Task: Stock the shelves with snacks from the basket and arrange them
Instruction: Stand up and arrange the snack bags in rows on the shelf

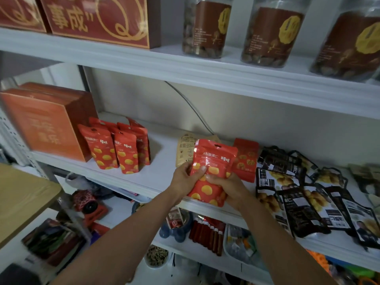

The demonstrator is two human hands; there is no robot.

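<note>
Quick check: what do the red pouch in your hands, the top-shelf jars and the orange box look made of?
Red pouch: likely glossy plastic film; it shines and creases. Jars: clear plastic or glass, cannot tell which; contents show through. Orange box: probably printed cardboard; flat faces, sharp folded edges.

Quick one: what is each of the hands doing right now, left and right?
Left hand: holds the red snack pouch at its left edge, thumb on the front.
Right hand: holds the same pouch at its lower right.
</note>
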